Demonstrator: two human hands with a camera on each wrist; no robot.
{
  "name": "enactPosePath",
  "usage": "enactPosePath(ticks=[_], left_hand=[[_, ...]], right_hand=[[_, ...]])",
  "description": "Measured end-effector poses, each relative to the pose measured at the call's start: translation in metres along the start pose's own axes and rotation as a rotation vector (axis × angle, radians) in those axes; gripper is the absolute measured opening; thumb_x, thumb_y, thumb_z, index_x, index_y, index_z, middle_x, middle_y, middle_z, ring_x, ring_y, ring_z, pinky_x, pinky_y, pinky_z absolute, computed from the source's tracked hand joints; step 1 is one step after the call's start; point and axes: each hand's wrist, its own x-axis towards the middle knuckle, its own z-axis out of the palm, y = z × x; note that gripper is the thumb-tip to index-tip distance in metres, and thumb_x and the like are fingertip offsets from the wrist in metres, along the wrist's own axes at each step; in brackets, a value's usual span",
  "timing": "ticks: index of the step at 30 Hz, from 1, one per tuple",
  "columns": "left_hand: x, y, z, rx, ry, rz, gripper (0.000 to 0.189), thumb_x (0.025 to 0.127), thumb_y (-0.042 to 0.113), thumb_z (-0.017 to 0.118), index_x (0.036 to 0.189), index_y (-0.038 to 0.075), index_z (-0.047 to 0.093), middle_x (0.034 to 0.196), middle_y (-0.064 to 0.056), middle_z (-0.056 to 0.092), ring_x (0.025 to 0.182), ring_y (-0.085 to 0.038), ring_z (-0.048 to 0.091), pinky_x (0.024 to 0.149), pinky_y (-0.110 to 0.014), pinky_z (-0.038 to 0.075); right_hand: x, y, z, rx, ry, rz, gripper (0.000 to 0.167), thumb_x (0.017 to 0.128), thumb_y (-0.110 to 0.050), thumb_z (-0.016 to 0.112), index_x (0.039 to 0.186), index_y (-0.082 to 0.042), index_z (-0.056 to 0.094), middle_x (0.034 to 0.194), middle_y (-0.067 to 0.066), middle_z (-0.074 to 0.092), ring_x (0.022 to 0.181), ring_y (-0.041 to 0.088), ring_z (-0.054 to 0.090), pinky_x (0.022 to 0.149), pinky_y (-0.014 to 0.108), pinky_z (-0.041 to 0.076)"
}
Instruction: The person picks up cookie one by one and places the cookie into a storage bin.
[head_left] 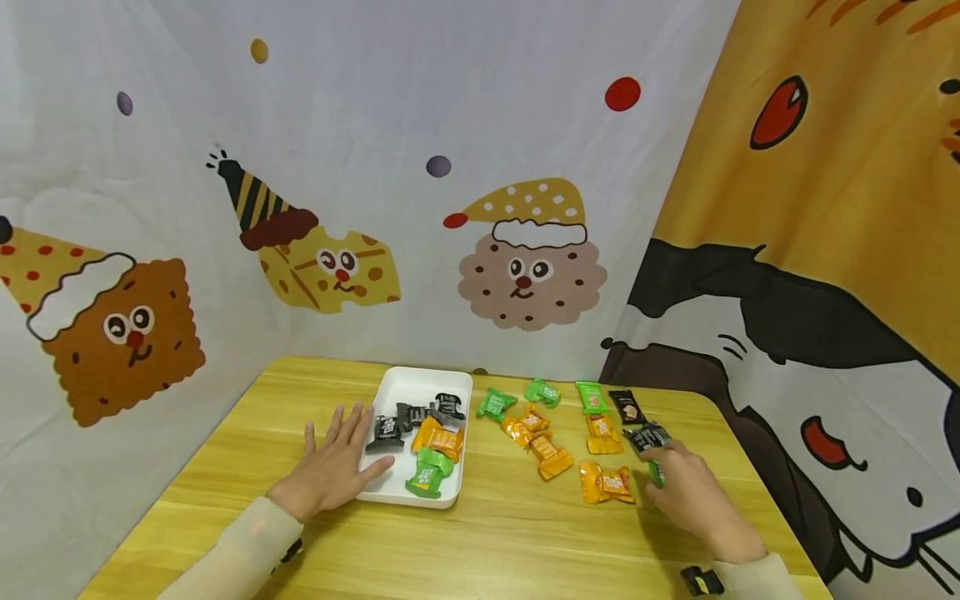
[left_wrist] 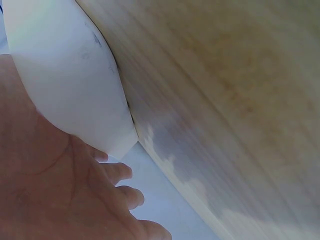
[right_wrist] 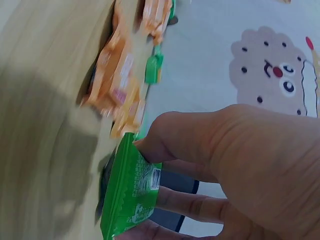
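My right hand [head_left: 693, 496] pinches a green wrapped snack [right_wrist: 132, 192] between thumb and fingers at the right of the table. In the head view most of that packet is hidden by the hand. Just beyond the fingers lies a black wrapped snack [head_left: 647, 437]. My left hand [head_left: 333, 462] has its fingers spread along the left side of a white tray [head_left: 375, 493], the thumb reaching over the near rim. Inside the tray are several black packets [head_left: 386, 432], an orange packet [head_left: 438, 439] and green packaging [head_left: 429, 473]. The left wrist view shows the tray's outer wall [left_wrist: 75, 75] beside the palm.
Between tray and right hand lie orange packets [head_left: 551, 456], with green packets [head_left: 496, 404] farther back. Another orange packet [head_left: 606, 483] is left of the right hand. A second black packet [head_left: 627, 407] is near the back edge. A patterned curtain [head_left: 360, 83] hangs behind the wooden table [head_left: 510, 550].
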Motion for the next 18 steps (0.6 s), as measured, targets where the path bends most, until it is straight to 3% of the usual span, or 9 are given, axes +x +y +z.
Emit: enactPosePath(ticks=[4, 8, 14, 18], left_hand=[[0.0, 0.002, -0.001, 0.0, 0.002, 0.003, 0.107, 0.115, 0.074, 0.055, 0.187, 0.006, 0.015, 0.195, -0.024, 0.01, 0.181, -0.058, 0.005, 0.135, -0.094, -0.002], [0.001, 0.003, -0.002, -0.009, -0.007, 0.003, 0.107, 0.115, 0.074, 0.055, 0.188, 0.006, 0.015, 0.195, -0.024, 0.009, 0.181, -0.058, 0.004, 0.135, -0.094, -0.004], [0.001, 0.003, -0.001, -0.002, -0.008, 0.002, 0.107, 0.115, 0.073, 0.055, 0.188, 0.006, 0.015, 0.196, -0.024, 0.009, 0.181, -0.058, 0.004, 0.135, -0.094, -0.002], [0.0, 0.002, 0.0, -0.002, -0.003, 0.003, 0.105, 0.116, 0.071, 0.055, 0.187, 0.005, 0.015, 0.195, -0.024, 0.01, 0.181, -0.057, 0.003, 0.135, -0.094, -0.003]], right_hand=[[0.007, -0.019, 0.002, -0.014, 0.026, -0.043, 0.044, 0.089, -0.001, 0.09, 0.132, 0.005, 0.083, 0.133, 0.035, 0.074, 0.106, 0.039, 0.078, 0.089, 0.058, 0.069], [0.012, -0.038, 0.004, -0.013, 0.041, -0.099, 0.044, 0.091, -0.003, 0.093, 0.134, 0.003, 0.083, 0.135, 0.033, 0.074, 0.116, 0.051, 0.079, 0.102, 0.071, 0.066], [0.021, -0.066, 0.009, 0.016, 0.053, -0.171, 0.044, 0.09, 0.002, 0.093, 0.133, 0.002, 0.083, 0.129, 0.025, 0.077, 0.103, 0.035, 0.08, 0.085, 0.049, 0.07], [0.029, -0.084, 0.015, 0.025, 0.056, -0.214, 0.044, 0.09, 0.006, 0.091, 0.133, 0.002, 0.083, 0.13, 0.025, 0.077, 0.097, 0.029, 0.079, 0.08, 0.042, 0.069]])
